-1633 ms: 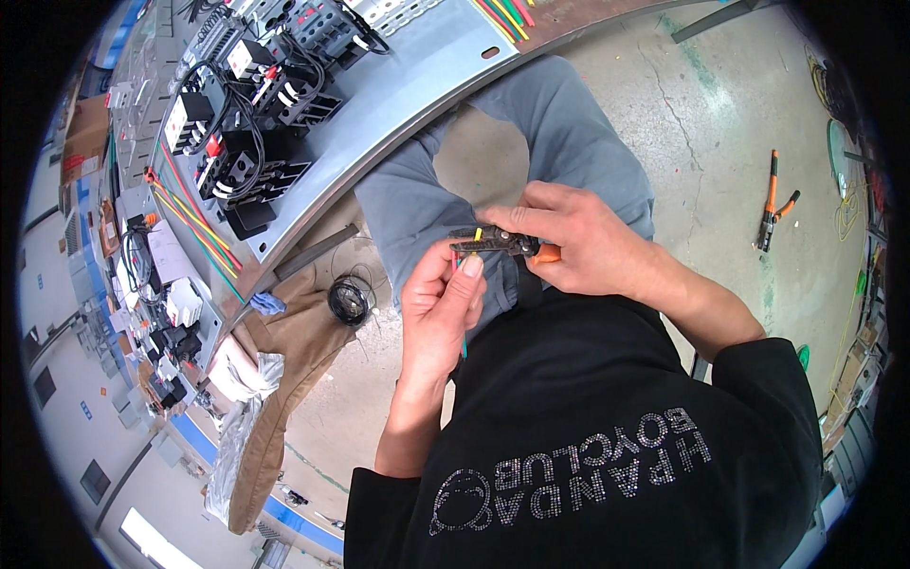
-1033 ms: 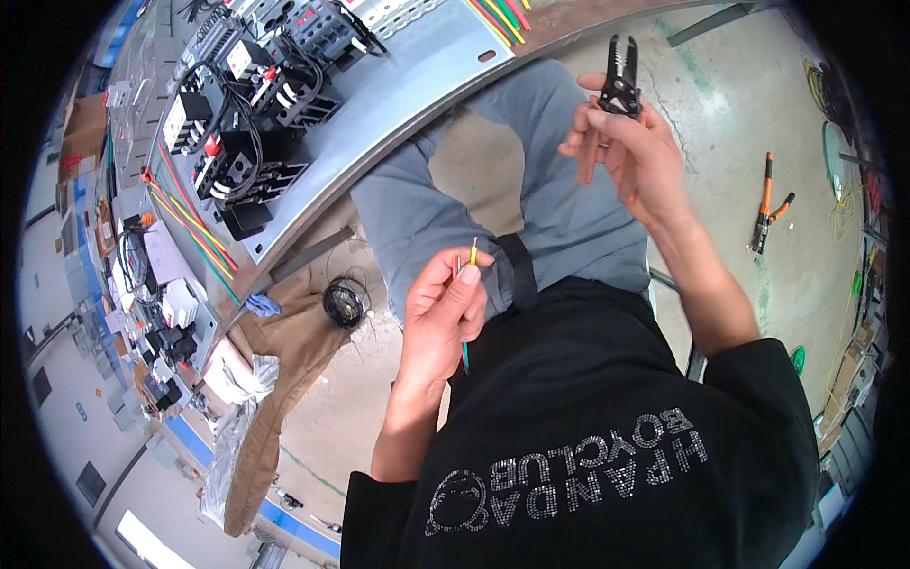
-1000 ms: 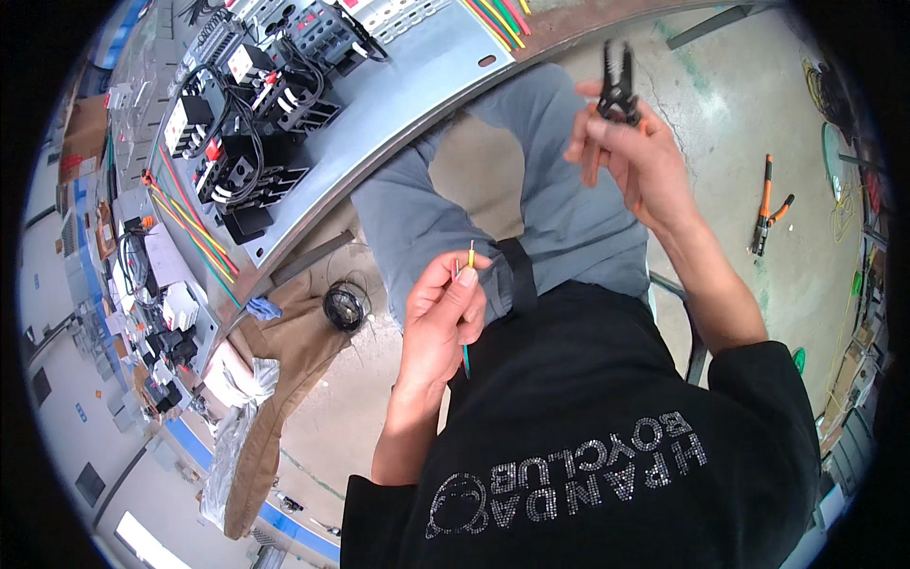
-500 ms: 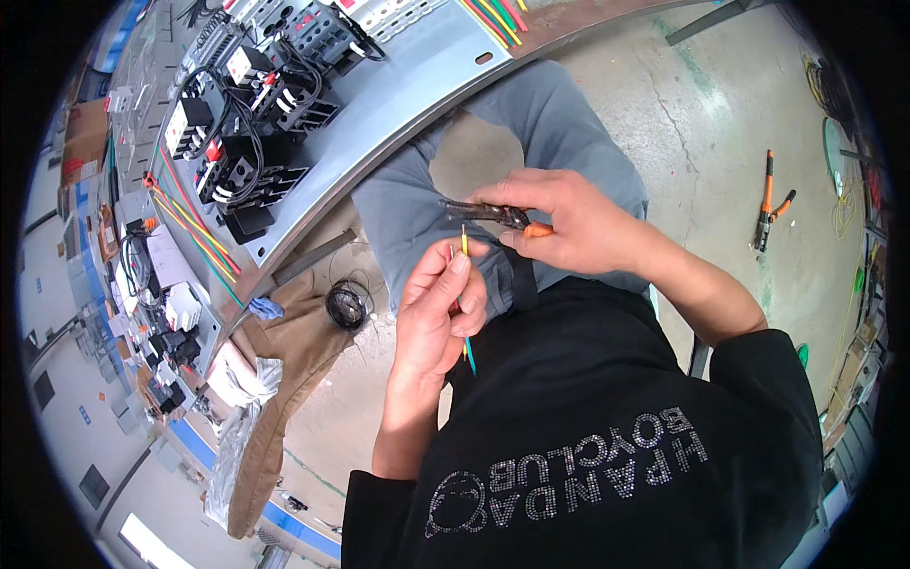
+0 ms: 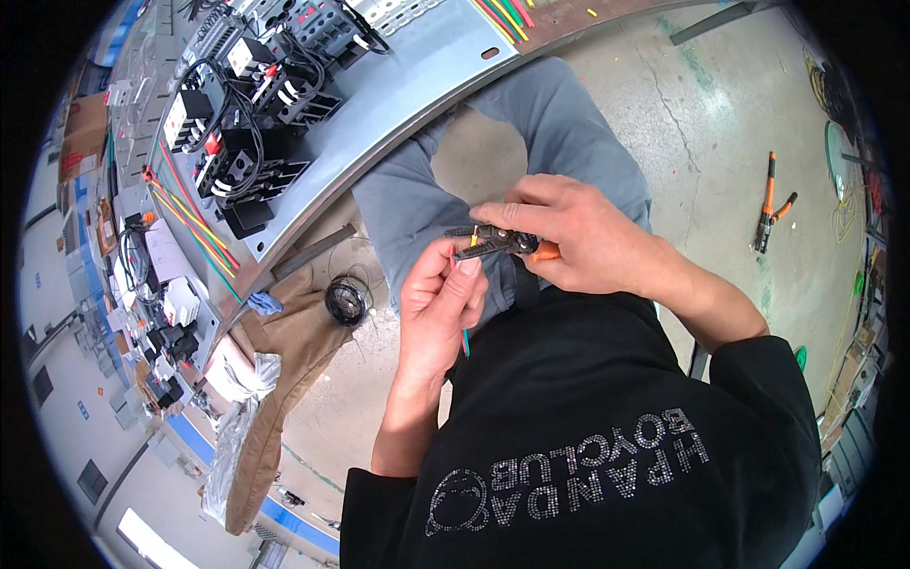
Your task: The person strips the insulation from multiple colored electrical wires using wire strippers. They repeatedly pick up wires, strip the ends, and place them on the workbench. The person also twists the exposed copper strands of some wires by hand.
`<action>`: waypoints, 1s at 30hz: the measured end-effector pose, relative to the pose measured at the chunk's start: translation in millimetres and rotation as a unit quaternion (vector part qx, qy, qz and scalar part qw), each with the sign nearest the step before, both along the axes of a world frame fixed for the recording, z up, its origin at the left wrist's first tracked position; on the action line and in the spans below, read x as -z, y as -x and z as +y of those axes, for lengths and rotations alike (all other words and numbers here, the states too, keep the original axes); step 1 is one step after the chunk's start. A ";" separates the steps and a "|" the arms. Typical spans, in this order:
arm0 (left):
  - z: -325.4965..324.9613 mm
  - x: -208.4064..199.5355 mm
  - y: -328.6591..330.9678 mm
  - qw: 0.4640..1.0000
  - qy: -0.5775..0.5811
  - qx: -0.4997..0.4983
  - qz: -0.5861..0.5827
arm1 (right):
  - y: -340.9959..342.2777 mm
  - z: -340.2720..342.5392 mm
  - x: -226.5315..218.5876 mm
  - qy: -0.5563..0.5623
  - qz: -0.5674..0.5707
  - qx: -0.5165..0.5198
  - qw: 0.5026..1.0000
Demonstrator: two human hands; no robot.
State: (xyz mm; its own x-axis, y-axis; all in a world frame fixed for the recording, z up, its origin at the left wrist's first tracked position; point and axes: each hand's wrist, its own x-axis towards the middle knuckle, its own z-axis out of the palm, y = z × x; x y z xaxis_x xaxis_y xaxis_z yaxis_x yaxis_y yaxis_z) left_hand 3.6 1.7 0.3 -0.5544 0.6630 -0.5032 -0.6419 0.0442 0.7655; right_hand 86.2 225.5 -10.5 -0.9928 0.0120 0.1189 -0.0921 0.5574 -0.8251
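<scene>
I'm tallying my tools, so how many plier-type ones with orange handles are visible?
2: a wire stripper in your right hand, and a second tool on the floor at the right. Others may be hidden in the clutter at left.

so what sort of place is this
Probably an electrical assembly workshop: a metal panel carries wired components, coloured wires lie nearby, and an orange-handled tool lies on the floor.

Bright glare whitens the floor (image 5: 713,106); edges bend.
</scene>
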 end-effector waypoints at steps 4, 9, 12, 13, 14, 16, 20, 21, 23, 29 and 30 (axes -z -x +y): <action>-0.6 0.4 0.4 1.000 -0.003 0.001 -0.006 | -0.1 0.5 -0.5 0.007 -0.001 -0.001 1.000; 0.5 0.0 -0.4 1.000 -0.001 0.002 0.005 | -1.1 -0.8 1.5 0.051 -0.016 -0.005 0.999; 1.9 -2.2 -0.8 1.000 0.005 0.000 0.011 | -1.5 -0.9 1.0 0.043 -0.031 -0.006 0.999; 2.2 -2.9 -0.9 1.000 0.007 -0.002 0.012 | -1.5 -1.1 0.6 0.048 -0.030 -0.005 0.998; 2.4 -3.9 -0.3 1.000 0.004 0.002 0.012 | -1.7 -1.3 -0.3 0.054 -0.030 -0.003 0.998; 2.5 -5.2 1.1 1.000 -0.002 0.011 0.013 | -2.6 -2.2 -1.5 0.065 -0.034 -0.001 0.997; 1.5 -3.8 -0.3 1.000 0.005 0.004 0.008 | -3.7 -3.6 -2.5 0.078 -0.045 0.002 0.996; 1.0 -3.2 -0.5 1.000 0.004 0.004 0.007 | -3.9 -3.8 -2.6 0.081 -0.046 0.002 0.996; 0.4 -3.0 -0.3 1.000 0.003 0.005 0.003 | -4.6 -5.1 -0.7 0.073 -0.034 0.012 0.997; 2.0 -7.9 0.3 0.999 -0.003 0.010 -0.037 | -5.9 -6.1 7.2 0.010 0.005 0.029 1.000; 1.9 -8.2 1.4 0.999 0.000 0.013 -0.044 | -5.9 -5.9 8.6 0.004 0.013 0.033 0.999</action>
